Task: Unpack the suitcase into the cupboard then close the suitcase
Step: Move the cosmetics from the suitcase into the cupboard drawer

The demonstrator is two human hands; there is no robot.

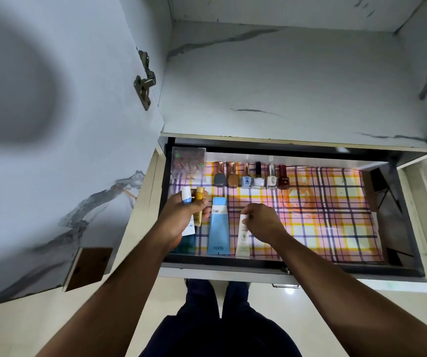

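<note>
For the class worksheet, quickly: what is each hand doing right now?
Left hand: grips a white-capped tube and a yellow tube.
Right hand: pinches the top of the white tube lying in the drawer.

Plaid drawer liner (323,217) (pink, yellow, purple) under a blue tube (219,233).

From my remote feed I see a pale glossy floor (323,318) below, and dark trousers (222,328) standing on it. A metal hinge (144,85) sits up at the left (its arm folded out), and a brown wooden block (88,267) with two screws is fixed lower left.
</note>
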